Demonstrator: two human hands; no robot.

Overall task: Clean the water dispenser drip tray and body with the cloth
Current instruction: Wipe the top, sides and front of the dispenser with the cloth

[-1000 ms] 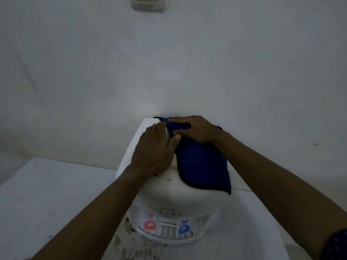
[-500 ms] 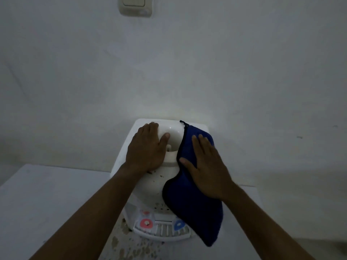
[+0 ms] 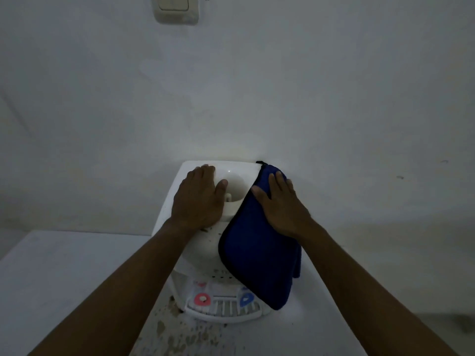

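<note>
The left hand [image 3: 199,199] lies flat on the left of the dispenser [image 3: 200,253] top, fingers straight and close together, thumb by the round hole. It holds nothing. Right of the hole lies the blue cloth [image 3: 257,255]. Its long way runs from the back of the top down over the front, and its low end hangs just beside the drip tray [image 3: 223,314]. The right hand [image 3: 284,209] presses on the cloth's upper part, fingers straight and a bit spread. I think the right hand should wipe; the tray is straight down from it.
</note>
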